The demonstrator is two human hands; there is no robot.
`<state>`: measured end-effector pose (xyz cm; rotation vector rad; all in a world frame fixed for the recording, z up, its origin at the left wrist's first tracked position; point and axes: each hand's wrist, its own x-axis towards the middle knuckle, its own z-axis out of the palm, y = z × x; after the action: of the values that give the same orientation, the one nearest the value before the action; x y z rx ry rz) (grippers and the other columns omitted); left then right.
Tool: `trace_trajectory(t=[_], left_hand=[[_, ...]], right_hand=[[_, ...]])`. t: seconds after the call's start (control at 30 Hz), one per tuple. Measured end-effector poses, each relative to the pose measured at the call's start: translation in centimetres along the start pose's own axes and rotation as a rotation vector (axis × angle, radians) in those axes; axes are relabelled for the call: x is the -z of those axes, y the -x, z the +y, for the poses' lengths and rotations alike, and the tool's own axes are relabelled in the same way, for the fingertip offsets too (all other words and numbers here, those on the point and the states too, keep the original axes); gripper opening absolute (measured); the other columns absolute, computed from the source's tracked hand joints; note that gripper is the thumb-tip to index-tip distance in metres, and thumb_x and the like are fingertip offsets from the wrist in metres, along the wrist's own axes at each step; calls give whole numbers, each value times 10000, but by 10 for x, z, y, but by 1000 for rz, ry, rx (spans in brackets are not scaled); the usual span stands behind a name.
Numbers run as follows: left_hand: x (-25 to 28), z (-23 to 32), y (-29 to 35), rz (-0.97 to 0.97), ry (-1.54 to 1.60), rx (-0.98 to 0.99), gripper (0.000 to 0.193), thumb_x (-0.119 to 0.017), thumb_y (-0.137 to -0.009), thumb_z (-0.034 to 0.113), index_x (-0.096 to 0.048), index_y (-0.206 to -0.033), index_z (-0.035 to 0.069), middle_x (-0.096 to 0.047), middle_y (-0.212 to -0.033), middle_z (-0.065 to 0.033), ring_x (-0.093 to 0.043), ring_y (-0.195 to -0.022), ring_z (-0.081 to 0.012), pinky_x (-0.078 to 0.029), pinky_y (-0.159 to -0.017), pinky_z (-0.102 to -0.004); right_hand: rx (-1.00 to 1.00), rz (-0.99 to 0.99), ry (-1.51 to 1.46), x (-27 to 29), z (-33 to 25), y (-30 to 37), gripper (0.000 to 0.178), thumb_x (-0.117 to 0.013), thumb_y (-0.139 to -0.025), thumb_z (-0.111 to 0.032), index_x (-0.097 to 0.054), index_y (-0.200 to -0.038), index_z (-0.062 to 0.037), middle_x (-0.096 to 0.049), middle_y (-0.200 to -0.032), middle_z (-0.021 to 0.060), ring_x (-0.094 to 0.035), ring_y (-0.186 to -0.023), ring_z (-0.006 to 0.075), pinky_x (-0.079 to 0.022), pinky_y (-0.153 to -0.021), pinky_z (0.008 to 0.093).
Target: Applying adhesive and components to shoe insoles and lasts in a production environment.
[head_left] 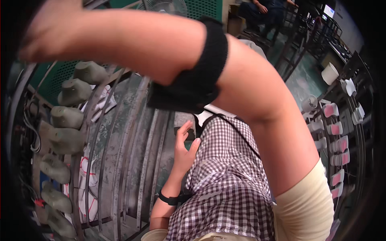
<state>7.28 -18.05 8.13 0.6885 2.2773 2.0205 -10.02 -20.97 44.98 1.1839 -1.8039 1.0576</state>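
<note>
My right arm reaches across the top of the view to the left. At its end my right hand is smeared by motion and cut by the picture's dark rim. Its fingers cannot be made out, nor whether it holds anything. A black band with a dark box-shaped device is strapped round the right forearm. Below that arm my left hand hangs in the air beside my checked apron, fingers apart and holding nothing. Grey-green foot-shaped forms stand in a row at the left, below my right hand.
Long metal rails run beside the forms. White cloth pieces with red lines lie among them. On the right a rack bears several pink-and-white pieces. Farther back are a fan, a white bin and a seated person.
</note>
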Motion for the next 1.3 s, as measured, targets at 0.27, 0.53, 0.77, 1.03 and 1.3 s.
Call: trace_trajectory(t=[0.27,0.53,0.77,1.03,1.3], left_hand=[[-126,-102,-43,-565,-705,-348,237,-710,-840,137,-647,-1063,85,-559,-1216,-114,-373,-1390,-356,-213,-1176,-592],[-196,-99,-145,-279,-524,-252,306,-787,-782,118,-689,-1072,98,-601,-1109,-102,-584,-1131,-333,-429,-1021,-516],[-191,-123,-158,-296,-469,-164,417,-722,-802,82,-643,-1212,92,-589,-1176,-122,-578,-1168,-357,-470,-976,-474],[-204,-114,-155,-415,-570,-249,374,-697,-815,80,-650,-1185,95,-586,-1184,-124,-572,-1176,-344,-445,-969,-453],[-166,-112,-167,-237,114,262,575,-610,-981,233,-396,-1465,7,-495,-1404,-220,-507,-1314,-318,-370,-1119,-453]], right_hand=[[-1305,-152,540,289,318,460,395,-674,-827,-356,-719,-1115,-89,-713,-1137,174,-666,-1103,323,-508,-964,412],[-1450,-518,893,303,432,757,986,-820,-662,-277,-345,-1514,-136,-423,-1467,149,-408,-1379,351,-397,-1136,477],[-1273,-785,808,273,461,726,794,-894,-582,-379,-593,-1253,-80,-508,-1346,133,-505,-1239,360,-350,-1117,549],[-1905,66,254,216,372,751,982,-879,-649,-386,-404,-1467,-122,-582,-1301,176,-615,-1155,328,-508,-952,401],[-1646,298,-363,264,200,620,941,-790,-772,-376,-337,-1541,-79,-615,-1213,154,-623,-1101,248,-495,-947,356]])
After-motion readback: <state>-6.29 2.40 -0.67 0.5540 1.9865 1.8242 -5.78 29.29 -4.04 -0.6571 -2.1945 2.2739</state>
